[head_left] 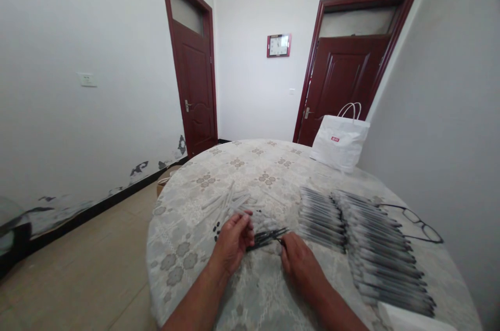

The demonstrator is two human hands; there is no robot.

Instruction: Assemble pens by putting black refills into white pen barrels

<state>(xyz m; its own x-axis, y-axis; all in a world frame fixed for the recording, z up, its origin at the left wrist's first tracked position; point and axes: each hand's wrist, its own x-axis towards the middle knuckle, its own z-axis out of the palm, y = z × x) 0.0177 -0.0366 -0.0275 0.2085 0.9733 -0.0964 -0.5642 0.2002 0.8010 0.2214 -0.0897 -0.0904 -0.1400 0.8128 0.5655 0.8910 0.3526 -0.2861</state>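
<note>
My left hand (235, 237) is closed, its thumb and fingertips pinched together; what lies between them is too small to make out. My right hand (300, 258) has its fingers closed on the end of a thin black pen refill (279, 241), low over the table. Between the hands is a loose bunch of black pen refills (263, 238). Clear pen barrels (226, 201) are scattered beyond my left hand, with small black caps (216, 229) beside it. Small pale pieces (263, 221), blurred, lie behind the refills.
Two rows of pens, a shorter one (320, 219) and a longer one (385, 247), lie to the right. Eyeglasses (420, 224) rest past them. A white paper bag (340, 141) stands at the back right of the round table (182, 268) with its patterned cloth. A white box-like object (410, 319) sits nearest right.
</note>
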